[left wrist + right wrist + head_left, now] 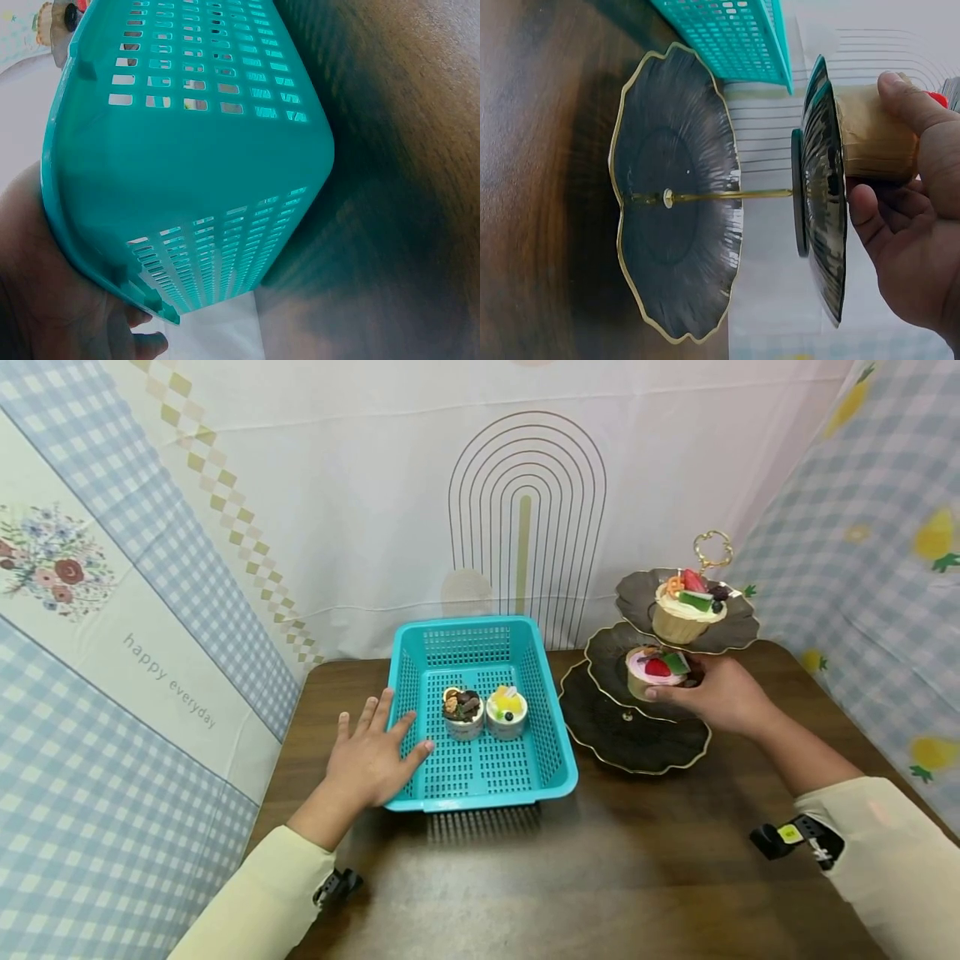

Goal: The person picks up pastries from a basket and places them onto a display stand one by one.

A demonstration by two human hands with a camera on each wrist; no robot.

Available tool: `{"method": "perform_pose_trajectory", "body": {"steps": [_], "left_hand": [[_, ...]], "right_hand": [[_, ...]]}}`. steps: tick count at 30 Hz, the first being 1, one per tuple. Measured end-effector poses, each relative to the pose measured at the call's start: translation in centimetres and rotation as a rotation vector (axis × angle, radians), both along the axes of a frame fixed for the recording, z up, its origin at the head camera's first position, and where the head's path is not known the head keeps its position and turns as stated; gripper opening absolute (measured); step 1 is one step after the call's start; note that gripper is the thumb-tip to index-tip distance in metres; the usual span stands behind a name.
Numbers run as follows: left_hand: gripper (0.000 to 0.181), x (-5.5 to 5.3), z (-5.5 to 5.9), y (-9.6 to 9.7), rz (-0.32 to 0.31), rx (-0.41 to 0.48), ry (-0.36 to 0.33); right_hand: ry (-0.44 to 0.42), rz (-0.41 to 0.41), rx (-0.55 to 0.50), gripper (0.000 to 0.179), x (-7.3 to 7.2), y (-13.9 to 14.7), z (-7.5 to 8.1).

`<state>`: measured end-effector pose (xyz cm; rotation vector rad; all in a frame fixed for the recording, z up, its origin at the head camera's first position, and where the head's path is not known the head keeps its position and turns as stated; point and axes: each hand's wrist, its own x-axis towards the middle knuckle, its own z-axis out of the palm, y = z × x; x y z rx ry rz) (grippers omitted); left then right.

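My right hand [723, 693] grips a cupcake [651, 670] with pink cream, a strawberry and a green slice, at the middle tier of a dark, gold-rimmed tiered stand [637, 739]. In the right wrist view the thumb lies along the tan wrapper [874, 135], whose base is right at the tier's surface. Another fruit-topped cupcake [678, 618] sits on the top tier. My left hand [371, 760], fingers spread, rests on the left rim of a turquoise basket [558, 760]. Inside the basket stand a chocolate-topped cupcake [463, 714] and a yellow-fruit cupcake [507, 714], side by side.
Basket and stand are close together on a brown wooden table [480, 877]. A gold ring handle [712, 550] tops the stand. Patterned cloth [360, 510] hangs behind the table and along both sides.
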<state>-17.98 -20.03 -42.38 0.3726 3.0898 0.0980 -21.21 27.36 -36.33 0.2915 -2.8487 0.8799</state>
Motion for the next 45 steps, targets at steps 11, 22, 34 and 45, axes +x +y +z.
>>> {"method": "perform_pose_trajectory", "body": {"steps": [11, 22, 34, 45], "left_hand": [[0.084, 0.0, 0.0, -0.1, -0.002, 0.009, -0.004], [0.085, 0.0, -0.2, 0.0, -0.005, 0.014, 0.011], [0.084, 0.1, -0.2, 0.0, -0.001, 0.024, 0.009], [0.077, -0.1, -0.2, 0.0, -0.007, 0.025, 0.015]], "right_hand": [[-0.010, -0.002, 0.010, 0.063, -0.5, 0.6, -0.7], [-0.025, -0.001, 0.037, 0.068, -0.7, 1.1, -1.1], [-0.070, -0.010, 0.110, 0.081, 0.0, 1.4, -0.4], [-0.067, 0.003, 0.069, 0.086, 1.6, 1.6, 0.5]]}}
